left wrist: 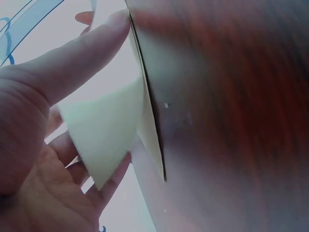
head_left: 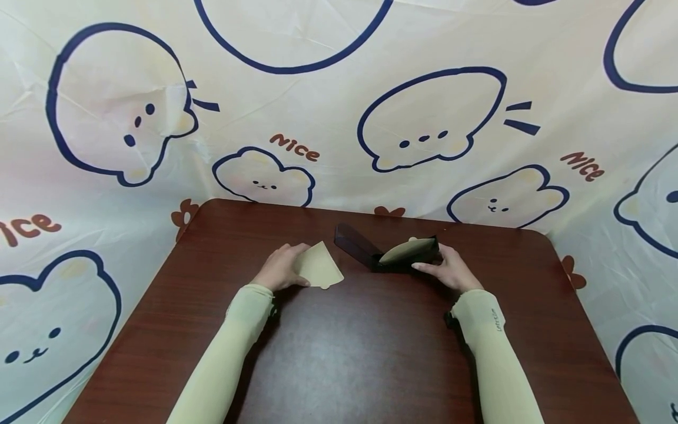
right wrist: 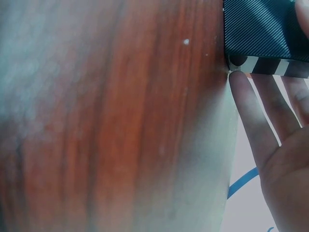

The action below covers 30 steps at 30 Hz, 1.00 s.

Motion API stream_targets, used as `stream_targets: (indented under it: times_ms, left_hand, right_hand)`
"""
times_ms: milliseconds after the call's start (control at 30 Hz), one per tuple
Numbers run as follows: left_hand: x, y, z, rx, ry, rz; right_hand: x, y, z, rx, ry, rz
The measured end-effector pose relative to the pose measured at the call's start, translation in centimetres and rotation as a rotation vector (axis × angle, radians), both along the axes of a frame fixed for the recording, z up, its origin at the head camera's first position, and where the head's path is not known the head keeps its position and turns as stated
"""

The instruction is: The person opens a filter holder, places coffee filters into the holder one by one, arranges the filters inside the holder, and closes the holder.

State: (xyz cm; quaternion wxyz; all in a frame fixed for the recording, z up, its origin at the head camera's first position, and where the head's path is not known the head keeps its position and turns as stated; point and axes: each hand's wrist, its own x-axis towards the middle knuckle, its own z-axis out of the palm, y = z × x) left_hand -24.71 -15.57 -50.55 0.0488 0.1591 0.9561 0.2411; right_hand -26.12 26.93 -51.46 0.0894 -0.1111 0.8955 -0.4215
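Observation:
In the head view my left hand [head_left: 283,268] pinches a pale yellow card [head_left: 322,268] with a small rounded tab on its lower edge. From the left wrist, my thumb presses the near edge of the card [left wrist: 104,130] and the fingers lie behind it; a second narrow pale flap shows beside it. My right hand [head_left: 450,268] grips the right end of a black ribbed case [head_left: 408,264], thumb in front. The dark lid [head_left: 355,244] of this case stands open, slanting up to the left. Another pale yellow sheet [head_left: 405,250] curves inside it. Close up, the case [right wrist: 260,29] has a striped edge against my fingertips.
Both hands work over a dark reddish-brown wooden table [head_left: 349,353] with rounded far corners. A pale cloth [head_left: 339,118] printed with blue cartoon outlines and "Nice" hangs behind and at both sides, close to the table's edges.

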Motion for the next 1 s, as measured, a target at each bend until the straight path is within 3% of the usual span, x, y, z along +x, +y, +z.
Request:
stream_targets:
  times_ms: [100, 300, 567, 767, 1000]
  left_hand:
    - [0.3, 0.0, 0.1, -0.018, 0.032, -0.007]
    - [0.6, -0.1, 0.3, -0.001, 0.016, 0.008]
    - [0.7, -0.3, 0.7, 0.137, 0.028, -0.004]
    - [0.7, -0.5, 0.9, 0.179, 0.024, -0.006]
    - [0.5, -0.8, 1.1, 0.29, 0.007, -0.001]
  right_hand:
    - [0.1, 0.0, -0.1, -0.007, 0.003, -0.001]
    - [0.2, 0.1, 0.0, -0.005, 0.005, 0.003]
    - [0.2, 0.2, 0.0, -0.023, 0.023, 0.015]
    - [0.1, 0.1, -0.2, -0.039, 0.037, 0.043]
    - [0.1, 0.0, 0.0, -0.019, 0.012, 0.006]
